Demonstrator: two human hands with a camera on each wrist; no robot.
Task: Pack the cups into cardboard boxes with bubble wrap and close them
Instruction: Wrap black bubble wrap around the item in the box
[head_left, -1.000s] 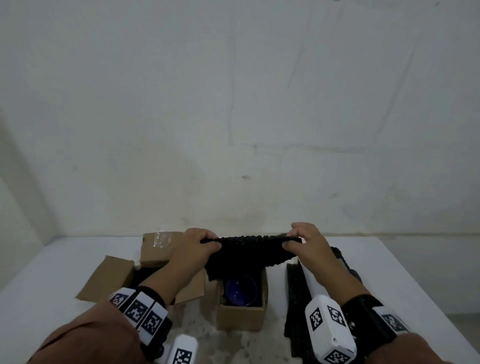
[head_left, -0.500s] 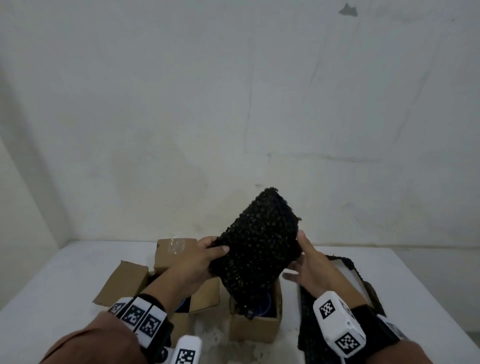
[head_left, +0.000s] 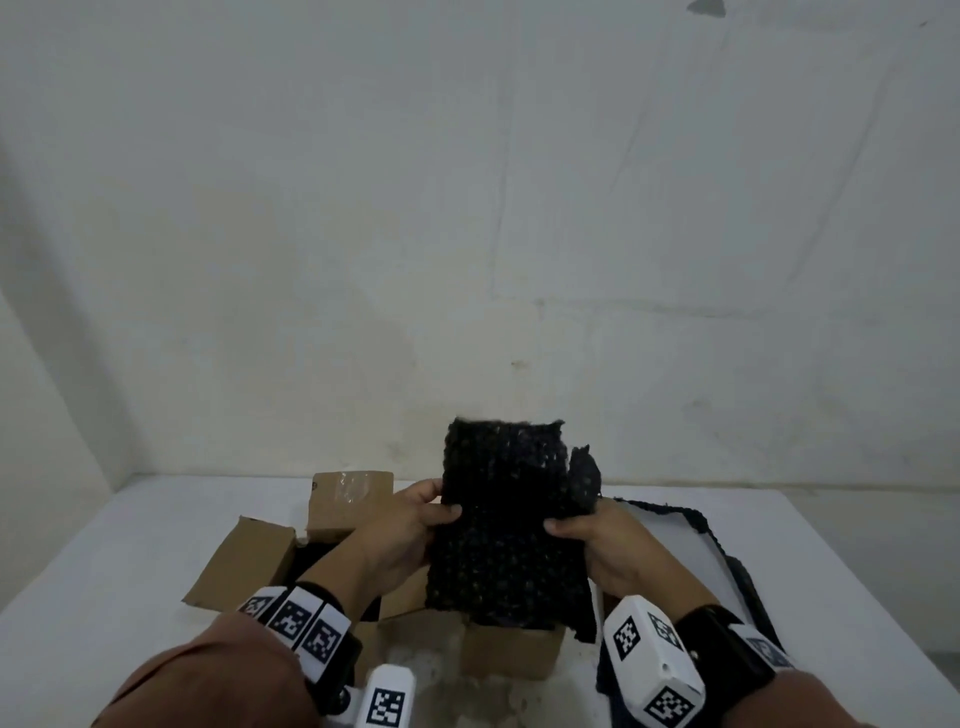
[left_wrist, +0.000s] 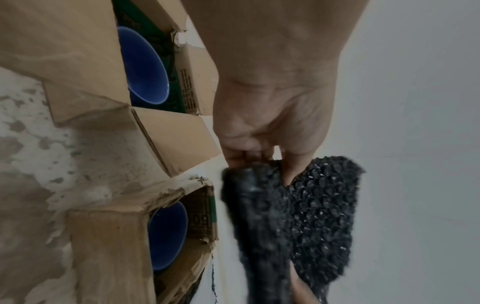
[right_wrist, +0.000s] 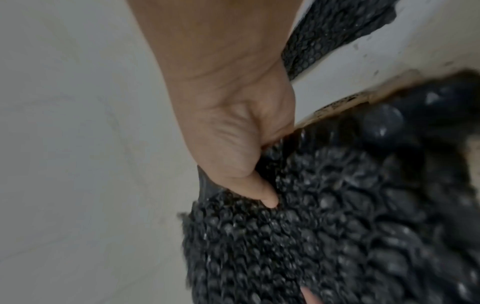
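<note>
A black sheet of bubble wrap (head_left: 511, 525) stands upright in the air above a small open cardboard box (head_left: 511, 652). My left hand (head_left: 410, 525) pinches its left edge and my right hand (head_left: 589, 538) pinches its right edge. In the left wrist view the bubble wrap (left_wrist: 306, 218) hangs beside two open boxes, each with a blue cup inside: one cup (left_wrist: 145, 65) in the far box (left_wrist: 78, 61), another cup (left_wrist: 166, 234) in the near box (left_wrist: 109, 253). The right wrist view shows my thumb pressing into the bubble wrap (right_wrist: 324, 216).
More black bubble wrap (head_left: 727, 561) lies on the white table (head_left: 104, 561) at the right, behind my right arm. A second open box (head_left: 260, 556) with spread flaps stands at the left. A white wall rises right behind the table.
The bubble wrap went from a flat horizontal strip over the box to an upright sheet facing me. My right hand has taken hold of its right edge again.
</note>
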